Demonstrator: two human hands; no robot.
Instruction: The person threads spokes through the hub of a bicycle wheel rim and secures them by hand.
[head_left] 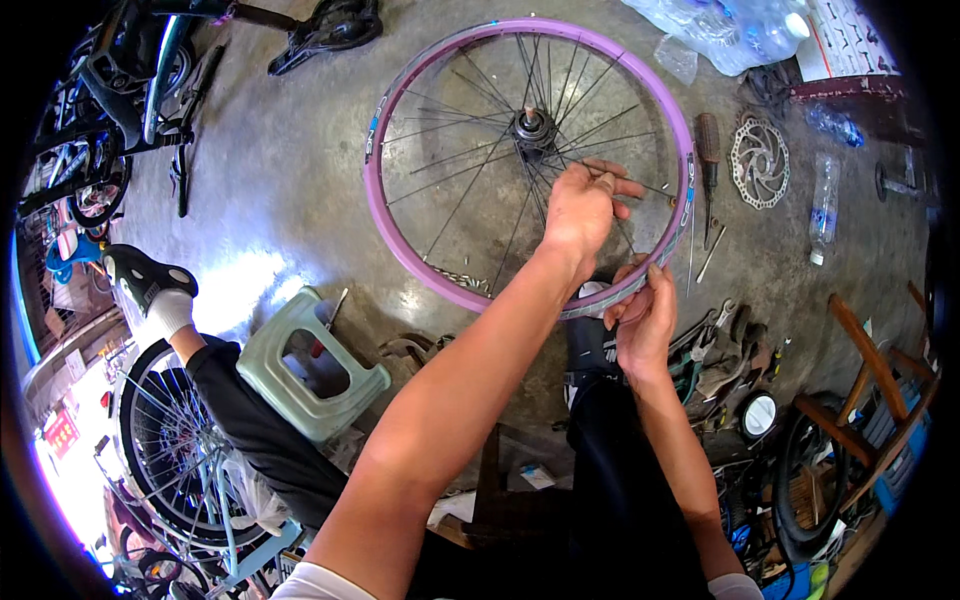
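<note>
A purple bicycle wheel rim (pixel 474 299) with a black hub (pixel 534 128) and many loose-looking black spokes lies in front of me. My left hand (pixel 590 205) is over the spokes right of the hub, its fingers curled at a thin spoke (pixel 650 187). My right hand (pixel 645 315) grips the rim's near right side from outside. Small silver pieces (pixel 462 280) sit inside the rim's lower left. Right of the wheel are a screwdriver (pixel 708 145), a brake disc (pixel 759 163) and a thin metal tool (pixel 710 252).
A green plastic stool (pixel 300 365) stands by my left leg. Bicycles fill the upper left and lower left (pixel 150 440). Bottles (pixel 824 210), plastic-wrapped packs (pixel 730 30), a wooden chair frame (pixel 865 350) and scattered tools (pixel 725 340) are on the right. My feet flank the stool.
</note>
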